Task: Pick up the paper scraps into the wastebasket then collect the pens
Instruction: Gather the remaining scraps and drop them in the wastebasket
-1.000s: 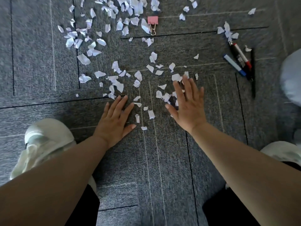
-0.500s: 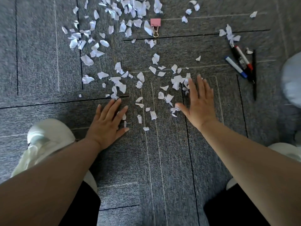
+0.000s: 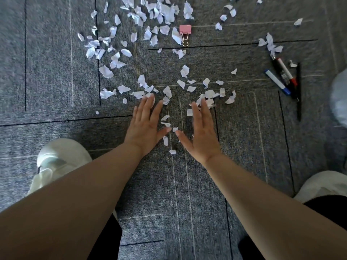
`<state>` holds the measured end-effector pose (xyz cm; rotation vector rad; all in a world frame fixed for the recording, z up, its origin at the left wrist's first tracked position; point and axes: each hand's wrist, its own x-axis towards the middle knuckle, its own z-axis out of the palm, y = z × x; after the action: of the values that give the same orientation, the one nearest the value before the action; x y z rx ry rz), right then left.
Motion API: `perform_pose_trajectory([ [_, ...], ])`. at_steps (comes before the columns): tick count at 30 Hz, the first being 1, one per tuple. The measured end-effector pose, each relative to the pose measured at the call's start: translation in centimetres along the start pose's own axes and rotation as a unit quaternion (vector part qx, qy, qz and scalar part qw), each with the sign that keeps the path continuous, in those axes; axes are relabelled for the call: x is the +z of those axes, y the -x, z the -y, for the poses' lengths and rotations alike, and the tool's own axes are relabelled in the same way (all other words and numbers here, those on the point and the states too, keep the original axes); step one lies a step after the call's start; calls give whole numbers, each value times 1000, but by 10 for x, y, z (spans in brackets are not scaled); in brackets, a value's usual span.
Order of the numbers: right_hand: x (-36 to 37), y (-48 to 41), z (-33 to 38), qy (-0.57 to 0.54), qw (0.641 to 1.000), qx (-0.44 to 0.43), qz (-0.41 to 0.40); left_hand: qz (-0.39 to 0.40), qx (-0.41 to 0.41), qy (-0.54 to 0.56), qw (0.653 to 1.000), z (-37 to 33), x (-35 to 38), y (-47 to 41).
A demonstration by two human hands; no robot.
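Mostly undone: grey carpet-tile floor [image 3: 56, 72] strewn with torn white paper scraps [image 3: 142, 30] around the pink binder clip [image 3: 185, 29]. Our left hand [image 3: 144, 126] and right hand [image 3: 201, 136], flat, fingers spread, empty, bracket scraps below it. Marker pens [image 3: 281, 76] lie right, uncollected; no wastebasket clearly seen.

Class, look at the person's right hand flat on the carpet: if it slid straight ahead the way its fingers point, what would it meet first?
The right hand would probably first meet the cluster of paper scraps at its fingertips. The pens lie off to the right.
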<state>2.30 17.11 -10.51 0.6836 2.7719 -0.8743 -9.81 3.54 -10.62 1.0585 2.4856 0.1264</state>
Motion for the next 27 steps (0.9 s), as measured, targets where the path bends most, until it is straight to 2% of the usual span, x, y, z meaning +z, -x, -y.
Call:
perform_pose_trajectory([
  [2,-4,8,-13,69,997,-17,33,-7,26,10,1000,-1,-3,1],
  [5,-8,16,-28,200,970,-78,112,-2,118,-75,990,23,3,17],
  [7,-7,8,-23,221,962,-76,143,18,148,-117,982,43,8,29],
  [10,-7,-16,-3,216,966,-47,132,53,123,-148,980,51,5,26],
  [13,-16,-47,1,221,971,-8,89,26,86,-130,987,39,-5,0],
  [15,-30,-64,-6,219,974,26,57,18,56,-106,993,32,-13,-20],
  [19,-51,-69,-35,189,981,42,20,17,-15,-127,992,28,-28,-47],
  [23,-58,-62,-62,128,982,134,14,33,-88,-61,994,30,-29,-45],
  [25,-58,-59,-56,123,985,107,51,46,-77,-44,995,27,-27,-43],
  [27,-52,-58,-43,119,989,18,85,54,-48,-41,997,23,-24,-44],
])
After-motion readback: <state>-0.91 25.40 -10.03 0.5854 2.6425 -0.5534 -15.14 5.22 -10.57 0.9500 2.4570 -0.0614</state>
